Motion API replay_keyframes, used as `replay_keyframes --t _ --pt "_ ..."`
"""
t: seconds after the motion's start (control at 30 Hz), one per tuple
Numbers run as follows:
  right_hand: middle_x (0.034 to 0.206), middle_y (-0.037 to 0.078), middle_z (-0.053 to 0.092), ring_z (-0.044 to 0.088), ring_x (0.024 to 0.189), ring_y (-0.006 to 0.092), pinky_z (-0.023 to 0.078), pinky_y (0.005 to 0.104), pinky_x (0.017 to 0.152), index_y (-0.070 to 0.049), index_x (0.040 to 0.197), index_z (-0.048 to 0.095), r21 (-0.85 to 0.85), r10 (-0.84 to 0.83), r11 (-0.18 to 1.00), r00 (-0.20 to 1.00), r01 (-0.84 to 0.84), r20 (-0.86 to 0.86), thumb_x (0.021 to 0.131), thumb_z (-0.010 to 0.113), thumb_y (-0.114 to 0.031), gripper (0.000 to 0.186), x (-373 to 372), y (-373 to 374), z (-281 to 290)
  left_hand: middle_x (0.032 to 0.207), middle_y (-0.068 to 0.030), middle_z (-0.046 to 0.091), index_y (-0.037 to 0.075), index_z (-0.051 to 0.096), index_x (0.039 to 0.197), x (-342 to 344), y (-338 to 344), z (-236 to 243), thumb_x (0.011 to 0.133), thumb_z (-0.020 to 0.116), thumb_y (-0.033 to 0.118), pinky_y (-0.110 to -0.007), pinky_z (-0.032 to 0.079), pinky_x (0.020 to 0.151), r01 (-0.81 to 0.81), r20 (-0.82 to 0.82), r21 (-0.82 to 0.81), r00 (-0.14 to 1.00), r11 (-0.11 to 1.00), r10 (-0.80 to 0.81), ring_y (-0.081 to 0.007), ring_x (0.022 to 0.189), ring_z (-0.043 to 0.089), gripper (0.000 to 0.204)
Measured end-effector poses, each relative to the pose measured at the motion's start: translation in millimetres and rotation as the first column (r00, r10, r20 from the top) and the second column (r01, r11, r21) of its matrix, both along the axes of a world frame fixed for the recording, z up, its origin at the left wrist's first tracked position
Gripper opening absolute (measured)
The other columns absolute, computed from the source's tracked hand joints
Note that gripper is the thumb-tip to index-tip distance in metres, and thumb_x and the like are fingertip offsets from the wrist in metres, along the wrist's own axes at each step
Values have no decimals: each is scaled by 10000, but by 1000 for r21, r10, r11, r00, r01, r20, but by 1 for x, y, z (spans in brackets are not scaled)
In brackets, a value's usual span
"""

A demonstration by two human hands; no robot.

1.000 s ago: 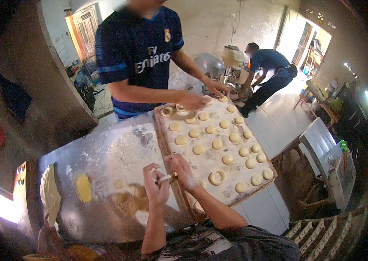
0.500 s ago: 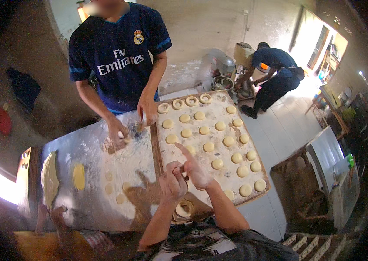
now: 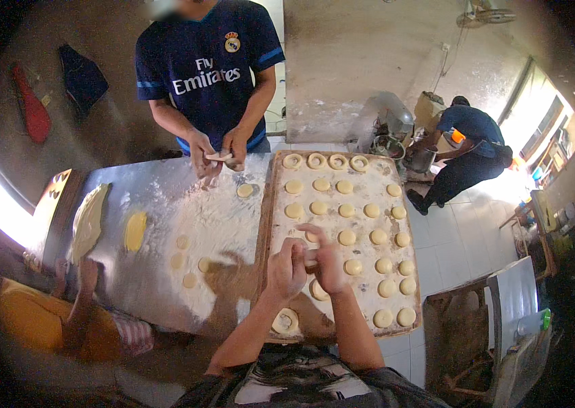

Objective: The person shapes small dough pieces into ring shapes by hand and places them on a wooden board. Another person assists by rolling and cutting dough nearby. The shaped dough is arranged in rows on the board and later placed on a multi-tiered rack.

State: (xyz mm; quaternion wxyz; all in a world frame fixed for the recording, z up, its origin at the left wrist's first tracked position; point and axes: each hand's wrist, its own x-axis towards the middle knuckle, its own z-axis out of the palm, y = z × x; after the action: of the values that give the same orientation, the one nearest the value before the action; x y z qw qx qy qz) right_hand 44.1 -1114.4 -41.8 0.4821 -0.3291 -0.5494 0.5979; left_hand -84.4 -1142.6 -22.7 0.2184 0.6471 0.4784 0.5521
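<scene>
My left hand and my right hand are together above the near part of a floured wooden board, both pinching one small piece of pale dough between the fingers. The board carries several round dough pieces in rows and ring-shaped ones along its far edge. One ring of dough lies on the board just below my left hand. Another piece sits under my right wrist.
Across the floured metal table a person in a dark blue shirt works dough in both hands. Loose dough rounds and flattened sheets lie at left, near a person in yellow. Another person bends over at back right.
My hands have come together over the board holding a dough piece. The person opposite has lifted both hands off the table and now shapes dough in the air.
</scene>
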Motion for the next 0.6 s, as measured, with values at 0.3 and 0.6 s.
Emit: replay_keyframes --t 0.3,0.6 --pt "1012 106 577 533 794 181 471 335 791 -65 1433 390 204 341 940 711 -274 -615 961 363 -676 773 -2 8 -16 736 -175 604 79 530 1073 -6 5 16 1044 418 191 -423 478 550 4 124 -265 992 964 30 -360 626 645 161" --pt "1198 117 580 587 1027 289 441 407 976 -67 1534 262 -379 37 919 980 -111 -198 962 406 -661 837 -17 20 17 983 -271 643 14 502 1263 -13 22 -1 1050 392 320 -494 528 770 1 -16 -339 1000 941 -7 -434 926 653 389"
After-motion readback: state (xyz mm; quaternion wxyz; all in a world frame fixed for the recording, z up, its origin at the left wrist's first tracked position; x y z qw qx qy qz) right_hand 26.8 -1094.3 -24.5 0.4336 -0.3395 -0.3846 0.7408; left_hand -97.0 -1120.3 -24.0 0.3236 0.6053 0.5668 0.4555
